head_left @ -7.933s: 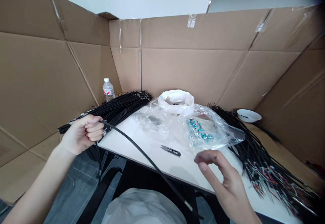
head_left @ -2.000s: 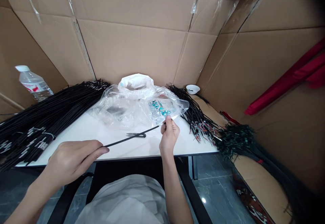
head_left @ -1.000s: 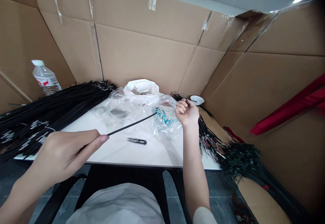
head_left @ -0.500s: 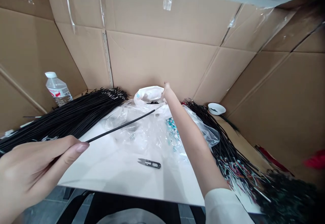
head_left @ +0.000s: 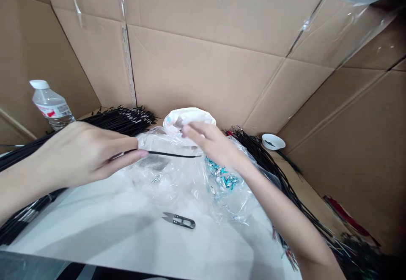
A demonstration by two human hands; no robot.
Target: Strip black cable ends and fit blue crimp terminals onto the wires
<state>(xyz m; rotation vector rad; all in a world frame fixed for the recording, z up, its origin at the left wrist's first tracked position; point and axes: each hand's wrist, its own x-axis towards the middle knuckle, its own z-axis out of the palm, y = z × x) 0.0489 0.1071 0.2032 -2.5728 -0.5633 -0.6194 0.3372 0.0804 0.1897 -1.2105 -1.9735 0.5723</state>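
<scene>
- Left hand (head_left: 91, 153), 1: yours, closed in a pinch on the black cable, thumb below, fingers above.
- Black cable (head_left: 171, 155), 1: held in your left hand, a short length sticking out past your fingertips to the right, nearly level, over the clear plastic bag; its thin tip ends just beside your right hand.
- Right hand (head_left: 215, 142), 1: yours, reaching in from the right, in front of the white bag's mouth; fingers partly bent and blurred, so you cannot tell whether anything is pinched there.
- White bag (head_left: 177, 119), 1: standing at the back of your table, mouth open, rim rolled.
- Clear plastic bag (head_left: 184, 178), crumpled: spread across your table in front of the white bag.
- Teal pieces (head_left: 228, 180), many, small: heaped at the clear bag's right part, below your right wrist.
- Snips (head_left: 179, 220), 1, black: flat on your table, 2 blades apart, tips to the left, near the clear bag.
- Table (head_left: 127, 237), 1, white: in front of you.
- Bottle (head_left: 52, 106), 1: clear, white cap, at your far left, tilted in view.
- Left cable bundle (head_left: 127, 117), black: behind and below your left hand.
- Right cable bundle (head_left: 253, 146), black: beyond your right forearm.
- Bowl (head_left: 273, 142), 1, white: beside the right bundle, dark bits inside.
- Cardboard wall (head_left: 203, 72), taped: behind everything.
</scene>
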